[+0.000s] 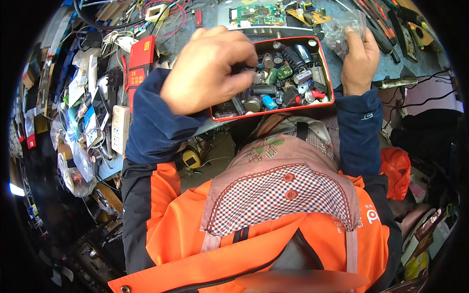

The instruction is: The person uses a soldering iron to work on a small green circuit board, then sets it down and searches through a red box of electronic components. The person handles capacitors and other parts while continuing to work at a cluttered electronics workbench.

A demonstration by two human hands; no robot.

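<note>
A red-rimmed tin box (273,116) full of loose capacitors and other small electronic parts sits at the near edge of the bench. My left hand (211,68) is over the left side of the box, its fingers curved and the thumb apart from the forefinger. Nothing held shows between them, though the other fingertips are hidden. To the right of the box, my right hand (360,61) grips a clear plastic bag (337,34) between thumb and fingers. Small pieces seem to be inside the bag, too unclear to name.
Beyond the tin are a green circuit board (258,15) in a metal case and a tan board (309,15). A red box (141,61) and a white power strip (120,129) stand at left, beside heaped clutter. Pliers and screwdrivers (378,24) lie at far right.
</note>
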